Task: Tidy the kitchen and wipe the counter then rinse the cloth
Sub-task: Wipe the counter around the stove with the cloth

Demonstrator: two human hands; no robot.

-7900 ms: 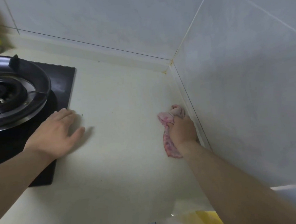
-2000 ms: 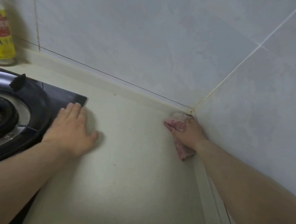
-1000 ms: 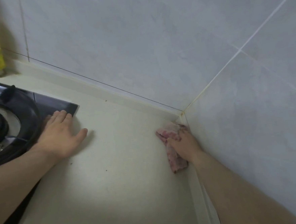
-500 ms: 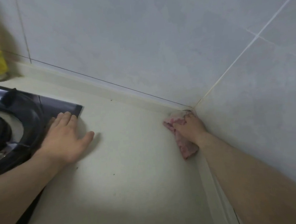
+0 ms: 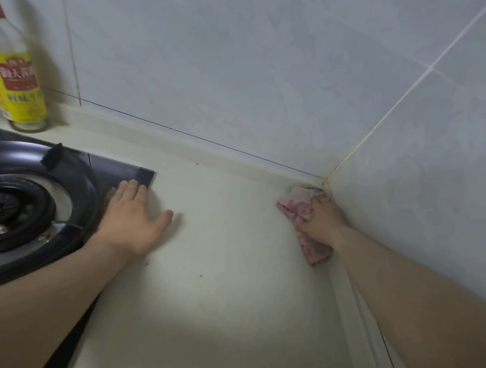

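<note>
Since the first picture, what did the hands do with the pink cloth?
The right hand slid the pink cloth along the side wall, away from the person, into the corner where the two walls meet. It gripped the cloth throughout; nothing was picked up or let go. The left hand stayed flat on the counter at the edge of the stove.

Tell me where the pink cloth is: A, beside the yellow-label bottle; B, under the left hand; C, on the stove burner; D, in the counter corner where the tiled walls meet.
D: the right hand grips the pink cloth in the far back corner of the counter.
</note>
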